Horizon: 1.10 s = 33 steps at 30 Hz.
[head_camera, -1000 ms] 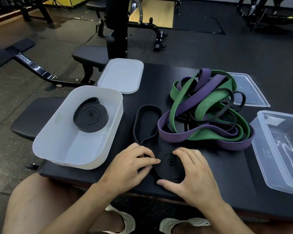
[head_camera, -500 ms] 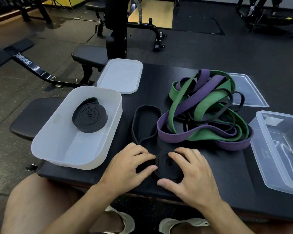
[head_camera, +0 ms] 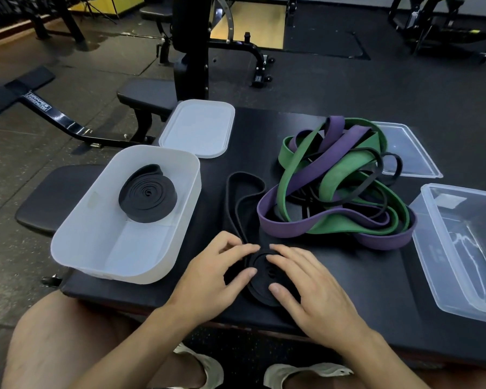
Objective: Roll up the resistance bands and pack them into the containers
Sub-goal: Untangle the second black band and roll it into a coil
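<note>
Gym floor behind, padded black table (head_camera: 348, 276) up front. Far left of the hands, a white tub (head_camera: 76, 240) holds one rolled black band (head_camera: 148, 193). Then the left hand (head_camera: 211, 273) pinches the edge of the half-rolled black band (head_camera: 260, 266), and the right hand (head_camera: 314, 287) cups over it, thumb on its near side. Just beyond the right hand sit the tangled green, purple and black bands (head_camera: 334, 181), with a clear container (head_camera: 427, 242) off to its right.

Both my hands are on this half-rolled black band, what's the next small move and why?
Probably roll the coil another turn toward its loose loop: the left hand and right hand grip the coil, yet a long stretch of that band lies unrolled on the table. The white container has room beside its rolled band.
</note>
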### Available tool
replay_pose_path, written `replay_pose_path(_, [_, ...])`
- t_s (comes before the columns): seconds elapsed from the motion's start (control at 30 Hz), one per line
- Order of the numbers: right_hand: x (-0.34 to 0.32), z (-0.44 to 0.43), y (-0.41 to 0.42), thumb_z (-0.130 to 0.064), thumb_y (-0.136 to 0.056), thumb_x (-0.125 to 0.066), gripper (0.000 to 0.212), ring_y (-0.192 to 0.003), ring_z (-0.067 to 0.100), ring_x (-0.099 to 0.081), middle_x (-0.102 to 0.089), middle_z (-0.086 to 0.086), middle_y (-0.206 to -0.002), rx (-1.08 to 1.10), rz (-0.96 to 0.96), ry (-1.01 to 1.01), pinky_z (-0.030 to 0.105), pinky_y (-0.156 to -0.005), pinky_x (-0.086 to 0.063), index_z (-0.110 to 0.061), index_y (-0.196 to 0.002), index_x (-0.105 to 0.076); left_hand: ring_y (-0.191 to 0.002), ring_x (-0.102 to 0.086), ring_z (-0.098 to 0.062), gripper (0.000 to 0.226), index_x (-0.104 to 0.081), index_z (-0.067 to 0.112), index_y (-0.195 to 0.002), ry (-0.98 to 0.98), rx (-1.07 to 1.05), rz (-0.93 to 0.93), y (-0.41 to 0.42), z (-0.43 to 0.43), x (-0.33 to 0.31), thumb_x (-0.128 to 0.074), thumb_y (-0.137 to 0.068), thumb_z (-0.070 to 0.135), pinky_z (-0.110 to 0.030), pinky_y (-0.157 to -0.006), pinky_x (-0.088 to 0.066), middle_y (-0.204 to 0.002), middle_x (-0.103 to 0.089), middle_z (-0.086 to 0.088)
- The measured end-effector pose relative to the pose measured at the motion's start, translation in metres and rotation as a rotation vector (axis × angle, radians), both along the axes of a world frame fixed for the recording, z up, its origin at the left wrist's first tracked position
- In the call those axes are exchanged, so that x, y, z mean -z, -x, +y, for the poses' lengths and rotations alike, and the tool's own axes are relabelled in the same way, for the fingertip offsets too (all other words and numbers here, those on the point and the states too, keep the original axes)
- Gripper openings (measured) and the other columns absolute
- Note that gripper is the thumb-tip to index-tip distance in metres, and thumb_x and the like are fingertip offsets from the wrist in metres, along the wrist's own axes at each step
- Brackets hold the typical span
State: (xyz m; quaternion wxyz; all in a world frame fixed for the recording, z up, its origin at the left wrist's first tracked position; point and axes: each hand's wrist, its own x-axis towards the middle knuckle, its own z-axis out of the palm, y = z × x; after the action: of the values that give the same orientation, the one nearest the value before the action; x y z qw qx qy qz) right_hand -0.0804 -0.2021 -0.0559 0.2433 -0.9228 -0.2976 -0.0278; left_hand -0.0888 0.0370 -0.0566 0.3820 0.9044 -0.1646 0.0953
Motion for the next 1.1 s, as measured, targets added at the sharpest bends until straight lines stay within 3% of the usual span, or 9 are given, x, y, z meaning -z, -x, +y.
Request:
replay_pose_path(0.07, [-0.001, 0.001, 0.001, -0.046, -0.107, -0.042, 0.048, -0.147, 0.005, -0.032, -0.035, -0.016, -0.162, -0.032, -0.008, 0.019, 0.029, -0.119, -0.033, -0.025, -0.150, -0.048, -0.102, -0.060, -0.007, 0.032, -0.071, 0.032, -0.130, -0.017, 0.046, -0.015, -0.001, 0.000, 0.002, -0.062, -0.100, 0.041, -0.026, -0.088, -0.054, -0.113, -0.048, 0.020])
replay_pose_path(0.17, [-0.001, 0.006, 0.006, -0.046, -0.104, -0.048, 0.050, -0.141, 0.011, -0.042, -0.040, -0.010, -0.160, 0.021, -0.085, 0.016, 0.035, -0.112, -0.043, -0.022, -0.148, -0.052, -0.101, -0.060, -0.007, 0.030, -0.074, 0.031, -0.127, -0.032, 0.046, -0.045, -0.001, -0.001, 0.004, -0.062, -0.101, 0.040, -0.029, -0.087, -0.055, -0.112, -0.047, 0.019])
replay_pose_path(0.33, [-0.004, 0.011, 0.018, -0.086, -0.068, -0.064, 0.099, -0.119, 0.018, -0.054, -0.055, -0.007, -0.136, 0.294, -0.097, -0.014, 0.037, -0.099, -0.049, -0.016, -0.138, -0.058, -0.104, -0.060, -0.006, 0.031, -0.075, 0.033, -0.124, -0.002, 0.022, -0.012, 0.000, -0.001, 0.003, -0.063, -0.098, 0.045, -0.026, -0.088, -0.054, -0.111, -0.048, 0.019])
replay_pose_path(0.43, [-0.004, 0.023, 0.026, -0.095, -0.059, -0.059, 0.108, -0.116, 0.019, -0.054, -0.057, -0.006, -0.130, 0.340, -0.088, 0.107, 0.038, -0.096, -0.047, -0.017, -0.134, -0.060, -0.104, -0.061, -0.005, 0.035, -0.071, 0.032, -0.126, 0.040, -0.007, 0.015, 0.000, -0.001, -0.001, -0.071, -0.093, 0.042, -0.022, -0.088, -0.052, -0.108, -0.052, 0.020])
replay_pose_path(0.53, [-0.003, 0.032, 0.021, -0.086, -0.060, -0.065, 0.096, -0.110, 0.018, -0.053, -0.057, -0.009, -0.123, 0.373, -0.075, 0.079, 0.034, -0.092, -0.045, -0.018, -0.128, -0.060, -0.102, -0.062, -0.007, 0.030, -0.068, 0.026, -0.116, 0.103, -0.056, 0.019, -0.002, 0.001, -0.003, -0.080, -0.089, 0.027, -0.022, -0.088, -0.050, -0.103, -0.058, 0.019])
replay_pose_path(0.63, [-0.004, 0.023, 0.014, -0.079, -0.062, -0.070, 0.092, -0.117, 0.012, -0.049, -0.054, -0.013, -0.128, 0.311, -0.006, 0.030, 0.030, -0.100, -0.045, -0.022, -0.133, -0.058, -0.101, -0.063, -0.007, 0.016, -0.066, 0.024, -0.107, 0.124, -0.129, 0.013, -0.003, 0.000, -0.002, -0.074, -0.094, 0.021, -0.026, -0.087, -0.051, -0.101, -0.060, 0.018])
replay_pose_path(0.8, [-0.015, -0.005, 0.002, -0.066, -0.071, -0.076, 0.096, -0.143, -0.008, -0.023, -0.030, -0.037, -0.148, 0.027, 0.230, 0.003, 0.021, -0.119, -0.028, -0.034, -0.154, -0.041, -0.097, -0.062, -0.007, 0.007, -0.060, 0.033, -0.097, 0.105, -0.174, 0.100, -0.005, -0.002, 0.000, -0.066, -0.098, 0.035, -0.031, -0.083, -0.051, -0.096, -0.063, 0.019])
replay_pose_path(1.0, [-0.027, -0.011, -0.010, -0.047, -0.084, -0.077, 0.095, -0.153, -0.006, -0.001, -0.008, -0.040, -0.161, -0.148, 0.420, 0.020, 0.025, -0.126, -0.013, -0.042, -0.160, -0.022, -0.098, -0.061, -0.006, 0.021, -0.062, 0.034, -0.087, 0.061, -0.075, 0.069, -0.006, 0.000, -0.002, -0.063, -0.090, 0.054, -0.037, -0.088, -0.051, -0.094, -0.064, 0.017])
replay_pose_path(1.1, [-0.034, -0.004, -0.005, -0.059, -0.082, -0.072, 0.097, -0.151, -0.008, 0.003, -0.002, -0.037, -0.163, -0.095, 0.408, 0.094, 0.031, -0.127, -0.015, -0.043, -0.161, -0.018, -0.102, -0.061, -0.005, 0.023, -0.062, 0.033, -0.085, 0.086, -0.089, 0.096, -0.008, 0.000, -0.001, -0.065, -0.085, 0.057, -0.032, -0.090, -0.049, -0.095, -0.064, 0.018])
